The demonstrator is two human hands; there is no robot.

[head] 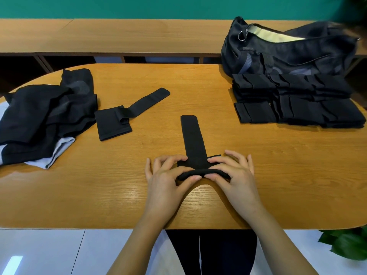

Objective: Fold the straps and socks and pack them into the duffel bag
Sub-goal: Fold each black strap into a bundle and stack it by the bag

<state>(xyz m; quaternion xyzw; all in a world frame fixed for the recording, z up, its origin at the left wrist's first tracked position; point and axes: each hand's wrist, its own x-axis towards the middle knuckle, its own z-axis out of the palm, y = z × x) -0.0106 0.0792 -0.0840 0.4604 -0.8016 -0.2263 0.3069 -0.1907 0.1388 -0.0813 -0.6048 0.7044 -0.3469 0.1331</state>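
Our table (278,165) bears a duffel bag (288,54) at one o'clock, folded stack (297,104) at two, heap (43,120) at nine, far strap (119,118) at ten, near strap (193,139) at six.

strap (193,139) mid-table, sock pile (39,116) left, folded stack (297,102) right, duffel bag (288,48) behind

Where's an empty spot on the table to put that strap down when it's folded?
Bare table lies between the held strap and the folded stack, and along the near edge beside the right hand. The far middle, between the loose strap and the duffel bag, is free too. Crowded: the unfolded pile at left.
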